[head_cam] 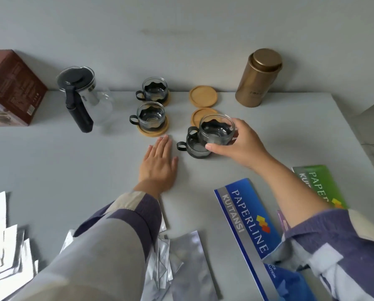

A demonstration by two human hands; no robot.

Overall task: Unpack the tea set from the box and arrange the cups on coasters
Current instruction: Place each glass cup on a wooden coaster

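Far left there was a brown box (12,88), partly cut off by the frame edge, and next to it a glass teapot (84,98) with a black lid and handle. Down in the near left corner sat a pile of silvery foil pouches (3,240), kinda blurry.

Two glass cups already sat on bamboo coasters, the back cup (154,90) and the front cup (150,116). The left hand (159,165) lay flat on the grey table (73,161), fingers straight, holding nothing.

The right hand (236,142) gripped a third cup (216,130) by its rim, lifted just above a fourth cup (196,147) on the table. That raised cup hid part of the near empty coaster (200,116); the far empty coaster (203,97) was fully visible.

A gold tin (257,78) stood by the wall. The blue receipt book (247,231) and green receipt book (320,185) were partly under the right arm.
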